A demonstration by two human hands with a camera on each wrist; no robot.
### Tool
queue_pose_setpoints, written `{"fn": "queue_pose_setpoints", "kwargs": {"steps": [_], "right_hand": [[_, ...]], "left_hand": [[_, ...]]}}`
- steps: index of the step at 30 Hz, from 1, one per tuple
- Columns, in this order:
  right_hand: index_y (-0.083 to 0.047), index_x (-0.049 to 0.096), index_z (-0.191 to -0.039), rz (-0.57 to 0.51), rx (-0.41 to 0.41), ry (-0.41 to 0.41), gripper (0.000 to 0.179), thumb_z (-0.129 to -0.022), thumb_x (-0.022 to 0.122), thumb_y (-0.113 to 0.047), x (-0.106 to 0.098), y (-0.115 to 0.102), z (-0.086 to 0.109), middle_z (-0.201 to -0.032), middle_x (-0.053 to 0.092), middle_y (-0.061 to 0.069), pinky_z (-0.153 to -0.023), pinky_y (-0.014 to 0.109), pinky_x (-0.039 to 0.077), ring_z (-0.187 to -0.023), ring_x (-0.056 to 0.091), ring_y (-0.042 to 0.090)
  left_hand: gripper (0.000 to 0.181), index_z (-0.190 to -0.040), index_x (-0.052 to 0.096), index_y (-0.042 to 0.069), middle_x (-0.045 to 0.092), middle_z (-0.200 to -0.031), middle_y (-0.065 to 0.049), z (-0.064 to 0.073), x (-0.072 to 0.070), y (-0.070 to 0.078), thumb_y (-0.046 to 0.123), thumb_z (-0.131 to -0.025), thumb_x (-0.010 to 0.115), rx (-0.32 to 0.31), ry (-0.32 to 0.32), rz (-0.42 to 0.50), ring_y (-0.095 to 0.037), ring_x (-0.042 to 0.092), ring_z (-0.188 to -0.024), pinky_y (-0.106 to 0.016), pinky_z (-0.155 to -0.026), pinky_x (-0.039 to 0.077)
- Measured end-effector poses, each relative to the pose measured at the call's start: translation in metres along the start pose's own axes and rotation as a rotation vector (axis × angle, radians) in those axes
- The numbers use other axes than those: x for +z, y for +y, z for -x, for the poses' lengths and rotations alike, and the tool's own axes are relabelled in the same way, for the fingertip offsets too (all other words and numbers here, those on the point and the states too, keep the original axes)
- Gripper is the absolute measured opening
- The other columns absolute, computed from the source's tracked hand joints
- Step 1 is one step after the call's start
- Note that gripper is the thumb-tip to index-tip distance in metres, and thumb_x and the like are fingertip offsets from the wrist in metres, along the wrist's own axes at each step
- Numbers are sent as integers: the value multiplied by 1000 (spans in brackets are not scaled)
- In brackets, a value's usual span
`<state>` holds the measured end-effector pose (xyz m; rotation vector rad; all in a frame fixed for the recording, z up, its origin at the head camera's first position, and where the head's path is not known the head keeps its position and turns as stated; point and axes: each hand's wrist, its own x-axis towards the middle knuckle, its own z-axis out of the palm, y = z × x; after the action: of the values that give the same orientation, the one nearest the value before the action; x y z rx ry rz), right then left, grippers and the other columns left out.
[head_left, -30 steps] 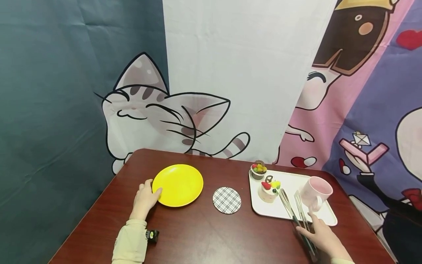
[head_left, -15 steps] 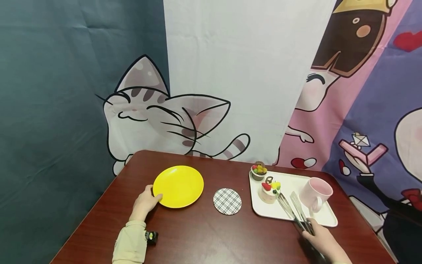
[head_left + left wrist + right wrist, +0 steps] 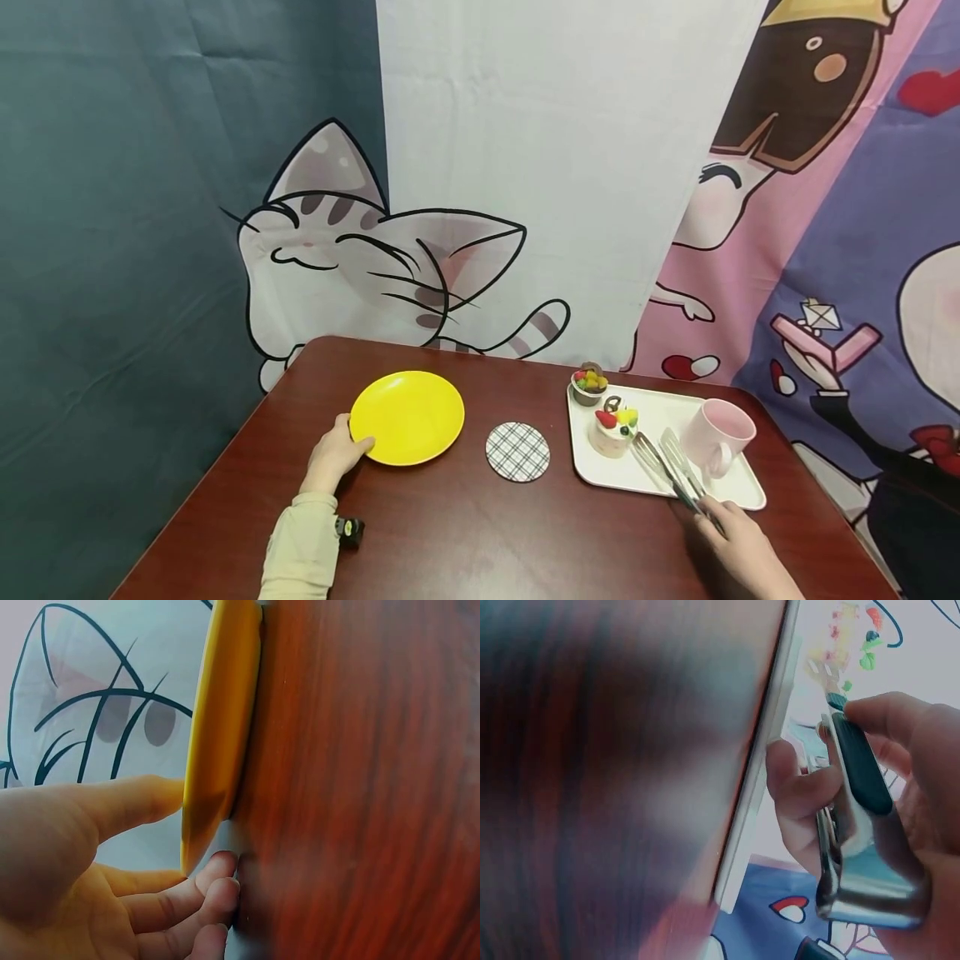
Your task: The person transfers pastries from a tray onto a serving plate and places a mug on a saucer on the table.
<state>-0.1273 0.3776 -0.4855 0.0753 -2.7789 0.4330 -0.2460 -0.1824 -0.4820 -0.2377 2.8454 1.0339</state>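
My left hand (image 3: 333, 457) holds the left rim of a yellow plate (image 3: 408, 417), thumb on the upper side and fingers at the edge. In the left wrist view those fingertips are close to the table. My right hand (image 3: 738, 546) grips metal tongs (image 3: 864, 765) with dark grip pads, the thumb on one arm and fingers curled around the other. The tong tips reach over a white tray (image 3: 652, 406), spread apart. Left of them stands a small toy cake (image 3: 609, 442) topped with fruit; a pink mug (image 3: 720, 433) stands to their right.
A round checked coaster (image 3: 517, 452) lies between plate and tray. In the tray's back left corner sits a dessert cup (image 3: 588, 387) with fruit. A cartoon-printed curtain (image 3: 585, 167) hangs behind the brown table (image 3: 450, 533).
My right hand has taken hold of the tongs, which it only hovered near or touched one second ago. The tongs' handles have been lifted. My left hand stays at the plate.
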Motion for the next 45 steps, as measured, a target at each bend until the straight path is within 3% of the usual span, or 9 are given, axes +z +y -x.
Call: {"fn": "queue_pose_setpoints", "kwargs": {"steps": [3, 8, 15, 19, 29, 38, 45], "right_hand": [[-14, 63, -87, 0, -31, 48, 13, -74, 66, -13, -2, 1, 2, -77, 59, -1, -55, 39, 43, -65, 57, 19], [-20, 64, -81, 15, -96, 119, 14, -70, 71, -15, -8, 2, 5, -77, 60, -7, -56, 37, 45, -68, 58, 9], [-24, 64, -77, -12, -184, 198, 19, -65, 74, -14, -13, 4, 6, -76, 59, -12, -59, 14, 39, -68, 54, -2], [-27, 63, -75, -44, -204, 197, 21, -64, 75, -14, -11, 1, 3, -77, 59, -14, -63, 7, 34, -69, 54, -3], [-24, 65, -76, -94, -213, 197, 19, -65, 75, -13, -5, -7, -12, -77, 60, -15, -65, 6, 33, -73, 52, -8], [-22, 64, -76, -109, -289, 164, 20, -65, 74, -9, -4, -2, -28, -79, 60, -11, -70, 4, 32, -74, 52, -2], [-26, 62, -72, -104, -327, 154, 21, -65, 74, -10, -6, -13, -37, -79, 60, -10, -69, 6, 33, -73, 55, 2]], "left_hand": [[68, -133, 25, -4, 51, -118, -29, -1, -1, 0, 33, -83, 53, 1, 1, -4, -36, 55, -90, -46, -76, 43], [66, -133, 26, -3, 50, -119, -29, -1, -1, 0, 34, -84, 51, 0, 6, -3, -36, 54, -91, -46, -76, 43], [65, -133, 26, -4, 50, -119, -30, -1, 0, 0, 34, -86, 50, 10, 3, -18, -37, 55, -91, -47, -76, 44], [65, -133, 27, -4, 50, -120, -30, 1, 1, 0, 33, -85, 50, 13, 7, -22, -38, 55, -93, -48, -77, 44], [67, -134, 25, -4, 51, -117, -30, 1, 3, 2, 35, -85, 50, 11, 13, -30, -37, 56, -89, -47, -74, 44], [67, -134, 24, -4, 52, -116, -29, 2, 2, 2, 34, -86, 50, -7, 7, -33, -36, 56, -87, -46, -74, 44], [62, -132, 26, -5, 55, -109, -28, 1, 2, 2, 27, -84, 50, 3, 13, -46, -31, 55, -77, -44, -69, 45]]}}
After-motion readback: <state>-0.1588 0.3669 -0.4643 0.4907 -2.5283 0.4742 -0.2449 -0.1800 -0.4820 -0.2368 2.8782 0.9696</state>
